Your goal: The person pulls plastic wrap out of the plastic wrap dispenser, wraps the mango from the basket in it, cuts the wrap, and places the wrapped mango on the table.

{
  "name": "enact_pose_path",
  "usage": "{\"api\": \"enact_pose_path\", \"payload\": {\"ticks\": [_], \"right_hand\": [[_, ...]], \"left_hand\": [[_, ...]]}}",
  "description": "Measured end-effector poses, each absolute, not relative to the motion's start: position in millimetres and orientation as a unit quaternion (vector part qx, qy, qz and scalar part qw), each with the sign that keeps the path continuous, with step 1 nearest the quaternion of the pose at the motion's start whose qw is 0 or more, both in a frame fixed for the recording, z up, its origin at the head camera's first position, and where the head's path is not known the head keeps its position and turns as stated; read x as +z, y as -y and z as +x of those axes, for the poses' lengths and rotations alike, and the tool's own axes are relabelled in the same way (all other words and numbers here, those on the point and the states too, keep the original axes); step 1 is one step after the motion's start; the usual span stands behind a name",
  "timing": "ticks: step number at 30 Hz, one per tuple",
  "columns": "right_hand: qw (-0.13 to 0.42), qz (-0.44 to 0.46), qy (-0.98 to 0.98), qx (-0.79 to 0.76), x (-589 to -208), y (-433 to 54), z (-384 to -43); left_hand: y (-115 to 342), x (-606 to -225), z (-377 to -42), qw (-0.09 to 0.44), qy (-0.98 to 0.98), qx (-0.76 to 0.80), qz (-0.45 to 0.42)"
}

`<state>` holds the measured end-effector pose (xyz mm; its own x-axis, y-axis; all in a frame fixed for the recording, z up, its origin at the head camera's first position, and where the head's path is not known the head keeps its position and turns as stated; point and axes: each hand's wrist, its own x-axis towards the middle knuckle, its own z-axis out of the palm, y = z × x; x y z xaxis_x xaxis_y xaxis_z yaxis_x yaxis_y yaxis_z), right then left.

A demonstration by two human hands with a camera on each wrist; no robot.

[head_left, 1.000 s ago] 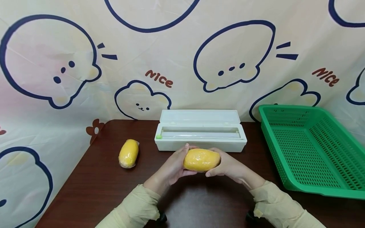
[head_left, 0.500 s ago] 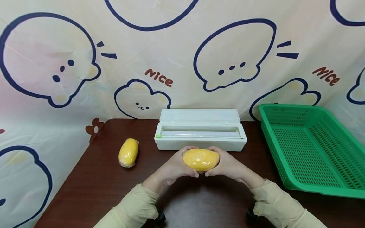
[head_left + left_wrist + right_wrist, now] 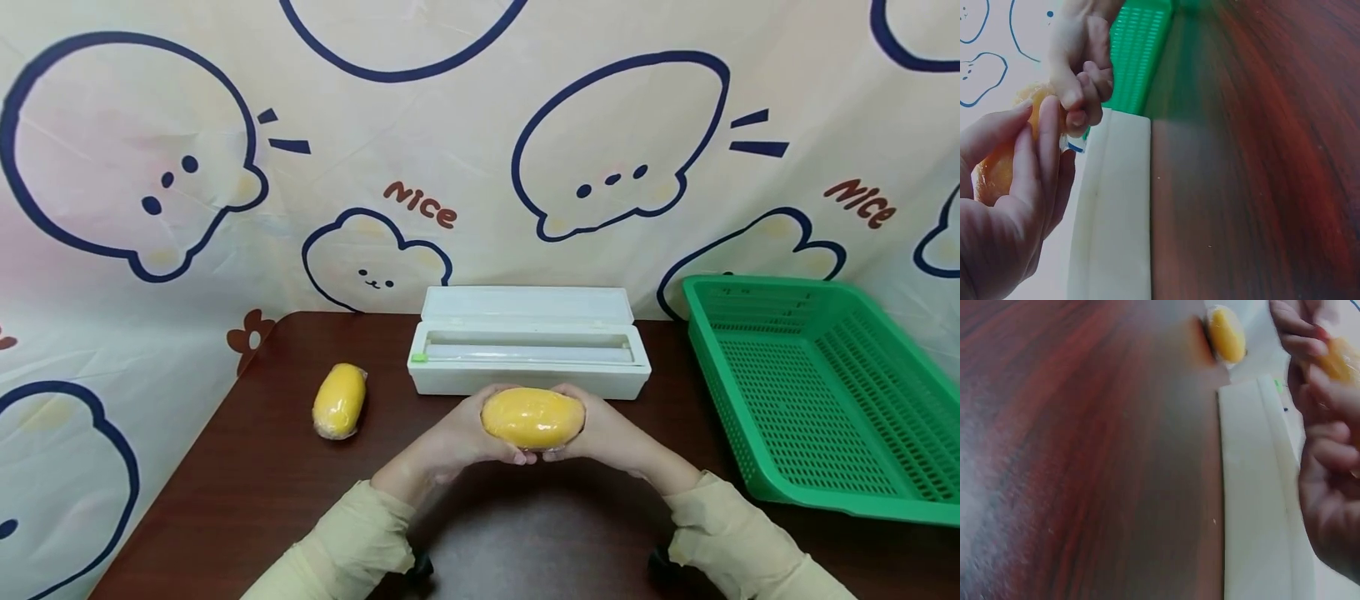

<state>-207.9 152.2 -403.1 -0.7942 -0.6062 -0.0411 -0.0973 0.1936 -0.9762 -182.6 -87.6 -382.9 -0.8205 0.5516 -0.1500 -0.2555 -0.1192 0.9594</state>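
Observation:
Between both hands is a yellow mango, its skin glossy under clear plastic film. My left hand holds its left end, thumb and fingers curled round it. On the other end my right hand grips it in the same way. In the left wrist view some left fingers lie along the mango, close to the fingers of the right hand. The mango is held above the table, in front of a white cling film box with its lid up and a roll inside. Part of the mango's underside is hidden.
Another film-wrapped yellow mango lies on the dark wooden table to the left. At the right stands a green plastic basket. A printed cloth hangs behind the table.
My left hand's fingers have shifted from the mango's upper left end to curl round its left side and lower edge. The right hand stays on the right end. The mango has barely moved.

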Motion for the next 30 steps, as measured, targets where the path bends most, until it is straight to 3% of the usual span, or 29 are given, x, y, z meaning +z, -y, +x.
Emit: {"api": "enact_pose_path", "payload": {"ticks": [5, 14, 24, 30], "right_hand": [[0.287, -0.241, -0.713, -0.593, -398.2, -156.8, -208.7], [0.252, -0.254, -0.734, -0.578, -402.5, -155.8, -208.9], [0.296, -0.248, -0.695, -0.606, -399.8, -156.8, -207.9], [0.282, -0.227, -0.670, -0.648, -398.9, -150.0, -204.7]], "left_hand": [[89.3, -384.9, -182.1, 0.274, -0.612, 0.733, 0.113], [92.9, -383.6, -182.0, 0.289, -0.613, 0.725, 0.119], [89.7, -378.7, -180.7, 0.283, -0.636, 0.714, 0.070], [86.0, -379.1, -179.9, 0.262, -0.627, 0.731, 0.055]]}}
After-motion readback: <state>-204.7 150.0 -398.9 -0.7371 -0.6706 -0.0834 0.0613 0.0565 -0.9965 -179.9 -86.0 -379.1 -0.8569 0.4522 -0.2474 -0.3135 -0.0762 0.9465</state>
